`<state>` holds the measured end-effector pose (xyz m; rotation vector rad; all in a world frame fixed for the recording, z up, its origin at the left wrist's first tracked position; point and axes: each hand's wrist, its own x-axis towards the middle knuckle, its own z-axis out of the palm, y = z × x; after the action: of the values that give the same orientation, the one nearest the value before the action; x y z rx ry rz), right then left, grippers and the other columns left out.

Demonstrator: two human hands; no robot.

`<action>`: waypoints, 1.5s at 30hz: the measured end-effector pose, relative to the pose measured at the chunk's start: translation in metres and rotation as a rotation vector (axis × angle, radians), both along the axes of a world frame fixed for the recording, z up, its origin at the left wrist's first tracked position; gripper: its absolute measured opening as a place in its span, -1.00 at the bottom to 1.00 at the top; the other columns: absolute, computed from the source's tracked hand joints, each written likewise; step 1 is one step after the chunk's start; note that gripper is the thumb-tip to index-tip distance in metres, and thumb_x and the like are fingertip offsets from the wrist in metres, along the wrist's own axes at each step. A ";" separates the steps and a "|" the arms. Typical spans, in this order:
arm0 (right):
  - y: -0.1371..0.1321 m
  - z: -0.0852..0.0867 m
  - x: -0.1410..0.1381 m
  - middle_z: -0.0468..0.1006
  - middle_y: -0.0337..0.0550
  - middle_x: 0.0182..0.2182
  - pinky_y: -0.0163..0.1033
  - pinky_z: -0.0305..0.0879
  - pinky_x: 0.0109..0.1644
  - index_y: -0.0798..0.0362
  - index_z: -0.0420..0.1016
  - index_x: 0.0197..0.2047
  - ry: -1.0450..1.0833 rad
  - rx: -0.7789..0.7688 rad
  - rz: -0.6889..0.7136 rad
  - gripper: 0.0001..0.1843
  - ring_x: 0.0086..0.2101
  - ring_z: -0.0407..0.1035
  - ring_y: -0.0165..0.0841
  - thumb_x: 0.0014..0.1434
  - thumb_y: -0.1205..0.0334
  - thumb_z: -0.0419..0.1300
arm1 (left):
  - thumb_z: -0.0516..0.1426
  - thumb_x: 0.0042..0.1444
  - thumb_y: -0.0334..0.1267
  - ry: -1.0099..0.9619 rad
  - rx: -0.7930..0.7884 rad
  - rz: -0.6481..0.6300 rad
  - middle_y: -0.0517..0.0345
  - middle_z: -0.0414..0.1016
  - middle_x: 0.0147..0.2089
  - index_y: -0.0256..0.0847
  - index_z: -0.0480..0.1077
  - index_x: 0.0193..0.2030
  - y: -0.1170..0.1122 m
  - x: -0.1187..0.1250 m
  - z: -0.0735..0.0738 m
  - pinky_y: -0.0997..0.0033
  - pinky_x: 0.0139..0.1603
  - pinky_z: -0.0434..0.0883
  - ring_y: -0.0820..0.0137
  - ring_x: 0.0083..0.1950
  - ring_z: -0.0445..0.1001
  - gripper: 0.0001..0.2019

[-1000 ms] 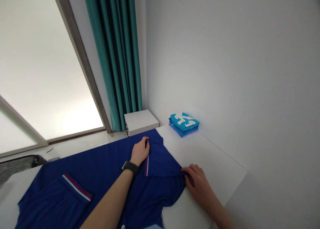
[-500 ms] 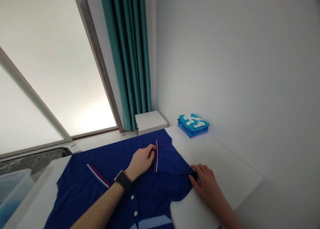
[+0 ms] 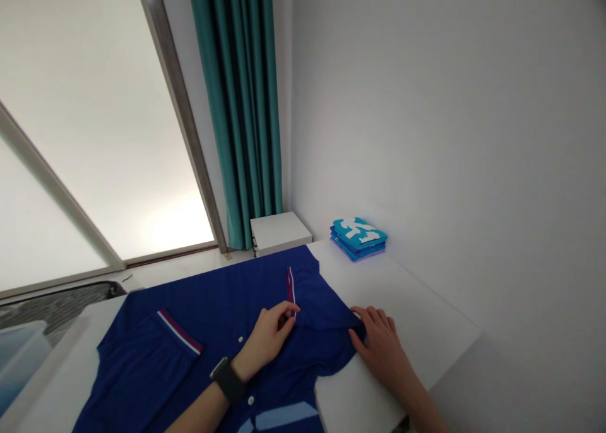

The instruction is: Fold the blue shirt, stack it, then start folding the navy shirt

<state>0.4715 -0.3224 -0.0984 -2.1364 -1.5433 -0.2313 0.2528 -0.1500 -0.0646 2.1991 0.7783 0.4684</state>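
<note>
A navy blue button-front shirt (image 3: 218,288) lies spread over the white table (image 3: 416,319). Both of its sleeves are folded inward, showing cuffs striped red and white. My left hand (image 3: 273,332), below a black wristwatch (image 3: 228,380), has thumb and fingers closed at the lower end of the right-hand cuff (image 3: 290,288). At the outer corner of that same sleeve, my right hand (image 3: 382,343) pinches the fabric between thumb and fingers. White buttons run down the shirt's middle, partly covered by my left arm, and a light blue band crosses it near the bottom of the view.
A stack of folded blue cloths (image 3: 358,238) rests at the table's far side by the wall. Behind the table stand a small white cabinet (image 3: 281,230) and a green curtain (image 3: 241,117). At the lower left is a translucent bin (image 3: 23,357).
My left hand has slid down along the cuff toward its lower end. My right hand stays on the sleeve's outer corner. The whole view has shifted slightly.
</note>
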 end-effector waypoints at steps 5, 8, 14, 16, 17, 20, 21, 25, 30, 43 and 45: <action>0.001 0.000 0.000 0.47 -0.07 -0.12 -0.01 0.18 -0.01 -0.04 0.33 0.08 0.019 -0.006 -0.025 -0.61 -0.11 0.31 -0.14 0.16 0.30 0.13 | -0.05 0.22 -0.18 -0.124 -0.004 0.067 0.15 0.53 -0.29 -0.15 0.47 -0.21 0.009 -0.002 0.001 0.41 -0.22 0.32 0.35 -0.30 0.44 -0.73; 0.000 -0.001 0.002 0.46 -0.07 -0.15 -0.01 0.18 -0.03 -0.03 0.34 0.05 0.028 -0.011 -0.039 -0.61 -0.13 0.31 -0.14 0.13 0.35 0.13 | -0.06 0.20 -0.23 -0.095 0.019 0.102 0.18 0.51 -0.36 -0.16 0.45 -0.23 0.013 -0.006 0.004 0.42 -0.29 0.30 0.37 -0.37 0.41 -0.74; -0.002 0.000 0.002 0.45 -0.15 -0.31 -0.09 0.20 -0.11 -0.02 0.34 -0.09 0.071 0.015 0.018 -0.69 -0.25 0.33 -0.22 0.10 0.45 0.05 | -0.01 0.11 -0.39 0.117 0.237 0.080 0.23 0.55 -0.30 -0.12 0.42 -0.30 0.012 -0.009 0.003 0.31 -0.11 0.23 0.36 -0.34 0.45 -0.80; -0.003 0.003 0.001 0.45 -0.18 -0.36 -0.11 0.20 -0.13 -0.02 0.34 -0.14 0.085 0.017 0.047 -0.70 -0.29 0.33 -0.24 0.10 0.48 0.01 | -0.02 0.13 -0.38 0.125 0.211 0.106 0.25 0.54 -0.34 -0.12 0.42 -0.29 0.013 -0.008 0.002 0.33 -0.14 0.23 0.36 -0.35 0.46 -0.80; -0.003 0.004 0.001 0.45 -0.18 -0.37 -0.12 0.20 -0.13 -0.03 0.34 -0.17 0.088 0.016 0.058 -0.71 -0.30 0.33 -0.25 0.10 0.49 -0.01 | -0.02 0.13 -0.38 0.122 0.196 0.125 0.26 0.53 -0.37 -0.12 0.41 -0.30 0.013 -0.008 0.001 0.34 -0.17 0.23 0.37 -0.37 0.46 -0.81; -0.003 0.008 -0.001 0.46 -0.17 -0.34 -0.12 0.19 -0.13 -0.03 0.33 -0.26 0.086 0.005 0.084 -0.73 -0.27 0.32 -0.24 0.07 0.52 -0.02 | -0.01 0.12 -0.39 0.109 0.228 0.174 0.26 0.52 -0.38 -0.12 0.40 -0.31 0.012 -0.008 0.001 0.37 -0.21 0.21 0.36 -0.34 0.47 -0.82; -0.003 0.009 -0.001 0.46 -0.16 -0.33 -0.12 0.19 -0.12 -0.03 0.33 -0.28 0.083 0.001 0.088 -0.74 -0.26 0.32 -0.24 0.07 0.52 -0.02 | 0.00 0.12 -0.39 0.111 0.261 0.174 0.25 0.53 -0.35 -0.12 0.40 -0.31 0.011 -0.008 0.001 0.36 -0.20 0.20 0.35 -0.30 0.48 -0.82; -0.003 0.011 -0.002 0.45 -0.16 -0.33 -0.12 0.19 -0.12 -0.02 0.35 -0.21 0.066 0.003 0.063 -0.79 -0.27 0.31 -0.24 0.10 0.44 0.05 | -0.01 0.13 -0.41 0.143 0.359 0.120 0.21 0.53 -0.27 -0.11 0.39 -0.30 0.006 -0.009 0.002 0.31 -0.15 0.16 0.30 -0.18 0.48 -0.82; -0.003 0.009 0.000 0.48 -0.16 -0.29 -0.10 0.17 -0.10 -0.04 0.37 -0.12 0.067 -0.024 0.058 -0.71 -0.22 0.33 -0.22 0.12 0.44 0.05 | -0.02 0.19 -0.37 0.171 0.353 0.102 0.20 0.52 -0.25 -0.10 0.38 -0.24 0.007 -0.008 -0.001 0.30 -0.15 0.16 0.30 -0.16 0.47 -0.83; -0.003 0.004 0.003 0.51 -0.12 -0.25 -0.12 0.19 -0.08 -0.03 0.42 -0.08 -0.003 -0.014 0.047 -0.74 -0.18 0.35 -0.21 0.18 0.38 0.05 | -0.03 0.26 -0.36 0.224 0.463 -0.271 0.19 0.48 -0.31 -0.14 0.34 -0.27 -0.050 -0.011 0.033 0.33 -0.12 0.25 0.37 -0.25 0.44 -0.85; -0.003 0.004 0.003 0.51 -0.12 -0.24 -0.12 0.18 -0.07 -0.03 0.42 -0.09 -0.007 -0.021 0.051 -0.75 -0.17 0.35 -0.21 0.19 0.37 0.05 | 0.01 0.25 -0.32 0.279 0.490 -0.415 0.21 0.48 -0.31 -0.14 0.32 -0.29 -0.070 -0.016 0.038 0.34 -0.15 0.25 0.37 -0.27 0.44 -0.89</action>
<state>0.4746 -0.3254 -0.0940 -2.1112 -1.6087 -0.2066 0.2373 -0.2204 -0.0261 2.8380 0.3409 0.1489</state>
